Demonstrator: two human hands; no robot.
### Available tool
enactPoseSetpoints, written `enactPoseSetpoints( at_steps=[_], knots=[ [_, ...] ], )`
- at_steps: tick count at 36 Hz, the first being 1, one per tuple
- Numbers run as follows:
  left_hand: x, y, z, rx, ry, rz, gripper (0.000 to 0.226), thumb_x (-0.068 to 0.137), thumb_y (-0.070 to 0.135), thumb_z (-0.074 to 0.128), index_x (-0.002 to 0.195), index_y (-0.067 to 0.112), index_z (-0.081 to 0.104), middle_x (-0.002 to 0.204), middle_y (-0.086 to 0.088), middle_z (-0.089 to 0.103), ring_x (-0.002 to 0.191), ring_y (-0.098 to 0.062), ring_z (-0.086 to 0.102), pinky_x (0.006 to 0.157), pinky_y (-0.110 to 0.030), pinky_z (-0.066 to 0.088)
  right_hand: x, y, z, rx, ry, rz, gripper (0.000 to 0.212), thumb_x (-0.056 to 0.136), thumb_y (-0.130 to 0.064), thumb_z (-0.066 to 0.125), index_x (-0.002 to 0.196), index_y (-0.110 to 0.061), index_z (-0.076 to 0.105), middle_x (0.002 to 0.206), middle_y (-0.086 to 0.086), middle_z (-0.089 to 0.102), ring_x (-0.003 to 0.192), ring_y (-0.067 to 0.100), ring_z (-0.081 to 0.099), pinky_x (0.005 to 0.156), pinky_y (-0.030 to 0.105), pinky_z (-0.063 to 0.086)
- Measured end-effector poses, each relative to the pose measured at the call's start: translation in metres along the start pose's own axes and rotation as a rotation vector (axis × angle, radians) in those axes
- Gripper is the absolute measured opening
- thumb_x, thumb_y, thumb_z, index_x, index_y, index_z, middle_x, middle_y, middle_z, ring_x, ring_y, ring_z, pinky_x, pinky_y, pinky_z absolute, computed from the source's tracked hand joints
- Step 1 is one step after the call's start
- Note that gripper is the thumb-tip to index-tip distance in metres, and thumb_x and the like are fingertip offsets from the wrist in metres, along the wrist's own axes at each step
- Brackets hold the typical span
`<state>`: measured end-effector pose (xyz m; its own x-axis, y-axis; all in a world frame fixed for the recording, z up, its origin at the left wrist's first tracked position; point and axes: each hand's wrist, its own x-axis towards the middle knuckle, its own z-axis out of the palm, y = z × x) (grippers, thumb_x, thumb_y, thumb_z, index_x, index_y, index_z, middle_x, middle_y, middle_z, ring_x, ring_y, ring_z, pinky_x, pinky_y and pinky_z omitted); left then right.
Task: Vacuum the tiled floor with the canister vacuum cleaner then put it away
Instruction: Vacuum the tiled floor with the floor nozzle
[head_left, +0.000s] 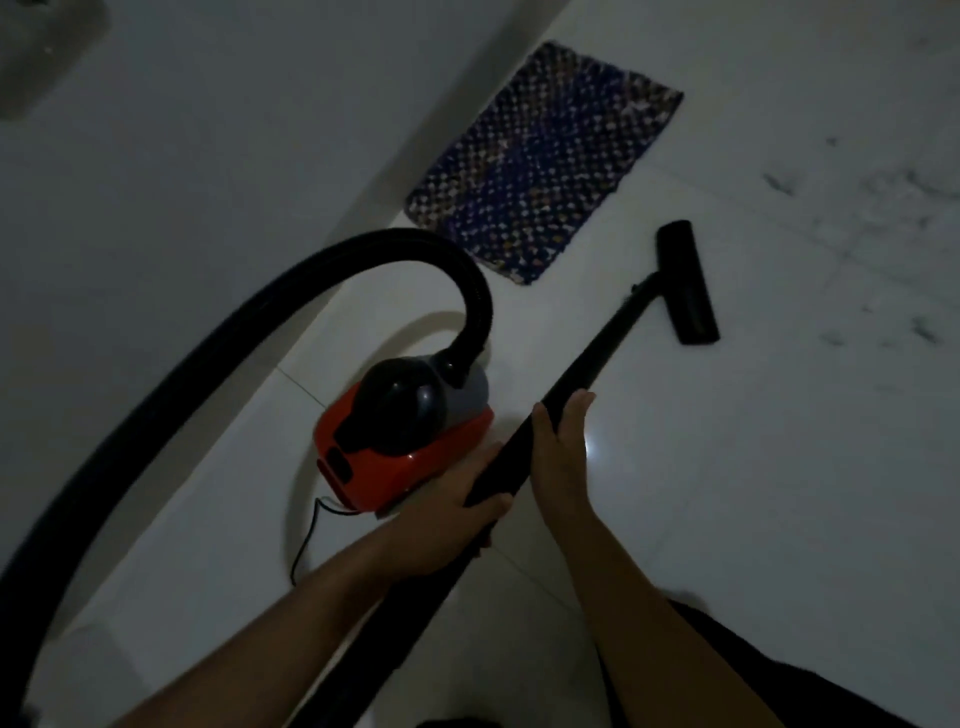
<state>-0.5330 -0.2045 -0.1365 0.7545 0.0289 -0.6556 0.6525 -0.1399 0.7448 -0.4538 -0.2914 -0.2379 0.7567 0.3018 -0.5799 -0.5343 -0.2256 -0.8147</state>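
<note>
Fingers of our left hand (447, 512) wrap the long black vacuum wand (566, 395); our right hand (558, 457) grips it just ahead, fingertips curled over the far side. Black flat floor nozzle (688, 283) rests on the pale glossy tiled floor (779, 467), near the dark blue woven mat (545, 156). Red-and-black canister vacuum cleaner (410, 436) sits beside our left hand, ribbed black hose (218, 353) arching left. Step judged: vacuuming. Next: sweep toward the dark scuffs at right. No writing legible.

The single head-worn view looks steeply down, close over both forearms, onto the tiled floor (727, 467).
</note>
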Motion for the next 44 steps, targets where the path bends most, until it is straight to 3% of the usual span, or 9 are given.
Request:
enactPoseSetpoints(
  at_steps=[3, 6, 13, 19, 23, 29, 31, 41, 44],
  knots=[
    [-0.011, 0.024, 0.027, -0.139, 0.020, -0.049, 0.047, 0.097, 0.013, 0.047, 0.113, 0.055, 0.033, 0.093, -0.001, 0.060, 0.068, -0.009, 0.056, 0.061, -0.020, 0.050, -0.009, -0.014, -0.020, 0.140, 0.082, 0.183, 0.064, 0.101, -0.031, 0.042, 0.154, -0.021, 0.009, 0.155, 0.007, 0.029, 0.132, 0.025, 0.042, 0.109, 0.042, 0.039],
    [-0.017, 0.043, 0.046, -0.217, 0.006, -0.117, 0.052, 0.098, 0.012, 0.046, 0.136, 0.044, 0.030, 0.084, 0.001, 0.058, 0.068, -0.010, 0.055, 0.062, -0.022, 0.049, -0.022, -0.030, -0.040, 0.229, 0.099, 0.244, 0.042, 0.100, -0.028, 0.045, 0.138, -0.012, 0.040, 0.118, 0.011, 0.056, 0.088, 0.017, 0.059, 0.072, 0.028, 0.052],
    [-0.026, 0.078, 0.067, -0.210, -0.014, -0.141, 0.052, 0.098, 0.011, 0.042, 0.132, 0.045, 0.022, 0.089, -0.001, 0.058, 0.065, -0.011, 0.055, 0.061, -0.023, 0.049, -0.047, -0.061, -0.062, 0.427, 0.153, 0.303, 0.020, 0.100, -0.025, 0.047, 0.119, -0.023, 0.051, 0.096, 0.003, 0.060, 0.079, 0.014, 0.058, 0.057, 0.017, 0.050],
    [-0.049, 0.077, 0.062, -0.135, -0.059, -0.201, 0.052, 0.100, 0.021, 0.041, 0.145, 0.037, 0.020, 0.091, -0.002, 0.058, 0.060, -0.012, 0.057, 0.049, -0.020, 0.050, -0.063, -0.067, -0.050, 0.537, 0.240, 0.364, 0.017, 0.097, -0.016, 0.052, 0.112, -0.011, 0.057, 0.087, 0.009, 0.062, 0.070, 0.016, 0.058, 0.056, 0.023, 0.049],
    [-0.065, 0.065, 0.055, -0.033, -0.055, -0.199, 0.050, 0.099, 0.031, 0.040, 0.145, 0.038, 0.023, 0.104, -0.006, 0.060, 0.070, -0.015, 0.061, 0.052, -0.019, 0.051, -0.081, -0.062, -0.035, 0.564, 0.306, 0.348, 0.037, 0.098, -0.015, 0.052, 0.134, -0.007, 0.049, 0.092, 0.011, 0.063, 0.075, 0.018, 0.062, 0.048, 0.021, 0.049],
    [-0.084, 0.061, 0.045, -0.102, -0.122, -0.196, 0.046, 0.101, 0.027, 0.038, 0.144, 0.035, 0.026, 0.091, -0.007, 0.058, 0.049, 0.000, 0.057, 0.048, -0.015, 0.048, -0.102, -0.057, -0.019, 0.852, 0.368, 0.376, 0.058, 0.095, -0.014, 0.056, 0.148, -0.021, 0.032, 0.090, 0.010, 0.064, 0.066, 0.015, 0.064, 0.054, 0.022, 0.053],
    [-0.087, 0.064, 0.044, -0.174, -0.142, -0.217, 0.045, 0.100, 0.026, 0.039, 0.142, 0.036, 0.027, 0.086, -0.008, 0.057, 0.047, -0.005, 0.057, 0.046, -0.018, 0.048, -0.102, -0.057, -0.020, 0.891, 0.337, 0.384, 0.056, 0.096, -0.014, 0.055, 0.147, -0.024, 0.033, 0.085, 0.012, 0.064, 0.058, 0.016, 0.062, 0.051, 0.026, 0.052],
    [-0.063, 0.085, 0.049, -0.181, -0.103, -0.303, 0.049, 0.101, 0.032, 0.035, 0.147, 0.036, 0.019, 0.096, 0.002, 0.056, 0.068, -0.015, 0.059, 0.043, -0.021, 0.051, -0.069, -0.073, -0.037, 0.581, 0.242, 0.375, 0.041, 0.098, -0.008, 0.042, 0.137, -0.018, 0.037, 0.063, 0.009, 0.046, 0.043, 0.015, 0.047, 0.039, 0.023, 0.044],
    [-0.052, 0.096, 0.057, -0.162, -0.094, -0.312, 0.048, 0.101, 0.036, 0.032, 0.147, 0.032, 0.021, 0.114, -0.012, 0.056, 0.066, -0.015, 0.057, 0.040, -0.019, 0.047, -0.052, -0.083, -0.053, 0.463, 0.203, 0.379, 0.049, 0.098, -0.006, 0.039, 0.143, -0.023, 0.028, 0.059, 0.008, 0.044, 0.041, 0.014, 0.046, 0.037, 0.023, 0.043]
  ],
)
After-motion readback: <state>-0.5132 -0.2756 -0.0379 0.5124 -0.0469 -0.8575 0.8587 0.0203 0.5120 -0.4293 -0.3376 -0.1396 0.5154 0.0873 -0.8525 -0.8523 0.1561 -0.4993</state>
